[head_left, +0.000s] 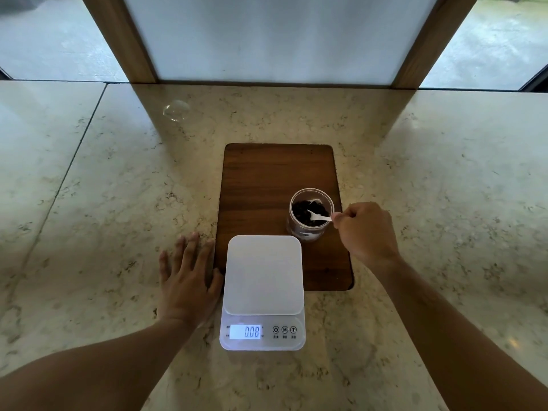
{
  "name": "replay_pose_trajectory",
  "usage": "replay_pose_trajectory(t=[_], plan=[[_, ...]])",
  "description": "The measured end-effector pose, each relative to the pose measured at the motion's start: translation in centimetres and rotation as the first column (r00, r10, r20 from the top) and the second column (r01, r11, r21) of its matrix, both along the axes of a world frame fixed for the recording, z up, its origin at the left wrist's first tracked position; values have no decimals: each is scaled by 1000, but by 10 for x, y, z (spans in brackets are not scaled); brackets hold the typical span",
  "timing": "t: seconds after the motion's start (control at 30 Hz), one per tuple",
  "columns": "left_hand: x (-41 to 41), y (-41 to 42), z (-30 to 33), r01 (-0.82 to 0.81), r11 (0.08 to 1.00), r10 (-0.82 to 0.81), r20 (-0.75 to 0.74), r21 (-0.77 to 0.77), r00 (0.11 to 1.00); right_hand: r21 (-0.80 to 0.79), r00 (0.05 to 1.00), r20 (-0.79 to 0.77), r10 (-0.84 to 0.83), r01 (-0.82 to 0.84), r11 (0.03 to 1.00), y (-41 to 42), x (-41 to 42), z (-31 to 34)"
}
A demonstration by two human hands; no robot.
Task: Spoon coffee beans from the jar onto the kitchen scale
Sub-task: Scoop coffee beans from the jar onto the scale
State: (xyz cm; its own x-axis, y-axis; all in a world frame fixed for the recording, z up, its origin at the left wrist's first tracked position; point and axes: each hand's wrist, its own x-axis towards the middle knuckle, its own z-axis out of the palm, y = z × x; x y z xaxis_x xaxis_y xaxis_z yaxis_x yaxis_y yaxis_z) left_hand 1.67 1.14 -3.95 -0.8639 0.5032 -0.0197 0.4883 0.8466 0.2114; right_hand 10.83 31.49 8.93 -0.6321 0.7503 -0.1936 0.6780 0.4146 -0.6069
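Glossy marble counter (118, 188); matt wood board (267, 179); smooth white plastic scale (264, 274).

Spoon (318, 216) bowl sunk among coffee beans (308, 210), handle end hidden in right hand (366, 232). Scale (262, 289) button labels too small to read. Both elbows cut off by bottom edge.

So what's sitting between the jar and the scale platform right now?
Nothing: in the head view only a short bare strip of wooden board separates the jar from the scale. The platform holds no beans yet.
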Motion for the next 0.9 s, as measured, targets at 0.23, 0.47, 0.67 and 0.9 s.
replay_pose_trajectory(t=[0.23, 0.47, 0.67, 0.9], plan=[[-1, -1, -3, 1, 1000, -1, -12, -6, 1000, -112, 1000, 2, 4, -4, 994, -1, 4, -1], [-2, -2, -5, 6, 1000, -6, -21, -19, 1000, -213, 999, -3, -50, 48, 976, -1, 4, -1], [-2, -2, -5, 5, 1000, -5, -12, -31, 1000, -283, 995, -4, -97, 92, 955, -2, 7, -1], [-1, -1, -2, 2, 1000, -2, 4, -21, 1000, -261, 996, -22, -91, 82, 962, -3, 9, -3]])
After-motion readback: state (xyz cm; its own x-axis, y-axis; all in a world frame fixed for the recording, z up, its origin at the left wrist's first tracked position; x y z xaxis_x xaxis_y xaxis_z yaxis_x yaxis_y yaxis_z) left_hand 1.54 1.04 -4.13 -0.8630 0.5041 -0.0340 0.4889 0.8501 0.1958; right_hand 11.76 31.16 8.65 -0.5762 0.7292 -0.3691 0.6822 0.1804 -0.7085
